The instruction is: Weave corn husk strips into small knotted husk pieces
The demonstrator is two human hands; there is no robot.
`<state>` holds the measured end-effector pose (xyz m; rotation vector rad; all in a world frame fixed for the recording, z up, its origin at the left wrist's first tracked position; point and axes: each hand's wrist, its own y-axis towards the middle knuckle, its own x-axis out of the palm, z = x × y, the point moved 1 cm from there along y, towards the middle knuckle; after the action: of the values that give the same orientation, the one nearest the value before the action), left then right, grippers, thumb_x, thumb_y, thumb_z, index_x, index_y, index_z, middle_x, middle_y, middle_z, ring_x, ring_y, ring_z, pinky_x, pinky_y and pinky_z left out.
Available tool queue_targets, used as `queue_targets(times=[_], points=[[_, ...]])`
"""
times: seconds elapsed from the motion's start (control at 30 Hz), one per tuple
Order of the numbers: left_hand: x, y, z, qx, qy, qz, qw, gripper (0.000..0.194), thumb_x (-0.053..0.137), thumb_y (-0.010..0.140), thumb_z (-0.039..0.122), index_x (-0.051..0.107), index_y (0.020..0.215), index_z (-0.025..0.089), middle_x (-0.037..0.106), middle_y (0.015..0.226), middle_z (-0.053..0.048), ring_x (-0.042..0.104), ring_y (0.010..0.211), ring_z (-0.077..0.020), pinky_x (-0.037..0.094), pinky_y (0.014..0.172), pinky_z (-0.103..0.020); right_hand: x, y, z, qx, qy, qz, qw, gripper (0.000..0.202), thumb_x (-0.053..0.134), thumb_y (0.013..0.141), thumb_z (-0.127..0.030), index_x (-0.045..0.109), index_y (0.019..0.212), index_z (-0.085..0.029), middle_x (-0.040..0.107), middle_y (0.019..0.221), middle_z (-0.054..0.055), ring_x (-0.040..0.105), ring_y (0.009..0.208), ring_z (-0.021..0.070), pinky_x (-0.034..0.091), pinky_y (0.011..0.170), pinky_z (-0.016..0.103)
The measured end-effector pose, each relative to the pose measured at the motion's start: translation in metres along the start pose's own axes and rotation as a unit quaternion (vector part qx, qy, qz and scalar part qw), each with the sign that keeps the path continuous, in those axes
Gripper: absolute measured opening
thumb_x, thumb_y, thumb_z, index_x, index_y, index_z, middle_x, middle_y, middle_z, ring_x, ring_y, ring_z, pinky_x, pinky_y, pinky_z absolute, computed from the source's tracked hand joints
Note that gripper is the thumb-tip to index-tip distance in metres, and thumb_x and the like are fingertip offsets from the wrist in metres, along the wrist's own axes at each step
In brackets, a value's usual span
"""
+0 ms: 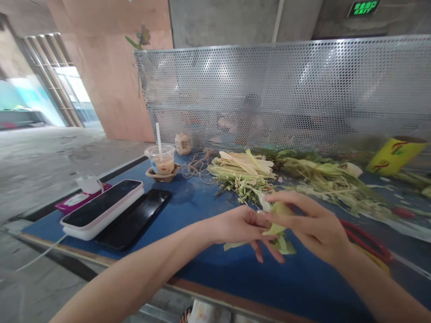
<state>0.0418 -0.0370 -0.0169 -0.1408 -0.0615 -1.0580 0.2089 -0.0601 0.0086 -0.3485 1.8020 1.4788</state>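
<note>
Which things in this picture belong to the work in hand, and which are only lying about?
Seem to belong:
leaf held by both hands
leaf bundle
loose leaves

Seem only lying about:
black phone
white-cased device
drink
yellow roll

Unclear: string, red-handled tool.

Leaf (pixel 282 211) partly hidden by right hand (pixel 313 226); shapes (pixel 252 107) behind panel (pixel 303 85) blurred.

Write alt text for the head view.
A person's left hand and right hand hold green leaf pieces above a blue table. Beyond lies a leafy bundle; a drink cup and black phone sit at left, with a perforated metal screen behind.
</note>
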Motion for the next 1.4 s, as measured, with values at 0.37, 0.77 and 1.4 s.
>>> queue_targets(times=[0.37,0.77,1.4], points=[[0.001,-0.004,0.008,-0.024,0.047,0.053,0.997,0.017,0.048,0.079,0.018,0.056,0.065,0.011,0.053,0.046,0.004,0.051,0.044,-0.0049,0.040,0.049,-0.018,0.007,-0.003,-0.001,0.065,-0.016,0.041,0.997,0.041,0.038,0.081,-0.001,0.065,0.095,-0.029,0.050,0.081,0.003,0.052,0.068,0.0110,0.041,0.057,0.024],[-0.001,-0.005,0.010,-0.063,0.110,0.118,0.985,0.023,0.040,0.078,0.009,0.050,0.057,0.012,0.050,0.046,0.006,0.042,0.039,-0.0019,0.034,0.044,-0.016,0.000,-0.009,0.002,-0.004,-0.107,-0.039,0.994,0.039,0.039,0.080,-0.004,0.061,0.101,-0.029,0.048,0.081,0.005,0.046,0.069,0.0148,0.040,0.057,0.027],[-0.008,-0.005,0.004,-0.040,0.237,0.130,0.962,0.023,0.044,0.079,0.026,0.048,0.060,0.014,0.051,0.054,0.004,0.044,0.048,-0.0045,0.037,0.049,-0.016,0.002,-0.004,0.000,0.071,-0.022,-0.153,0.985,0.014,0.048,0.084,-0.016,0.060,0.084,-0.024,0.048,0.089,0.005,0.050,0.081,0.0140,0.043,0.068,0.025]])
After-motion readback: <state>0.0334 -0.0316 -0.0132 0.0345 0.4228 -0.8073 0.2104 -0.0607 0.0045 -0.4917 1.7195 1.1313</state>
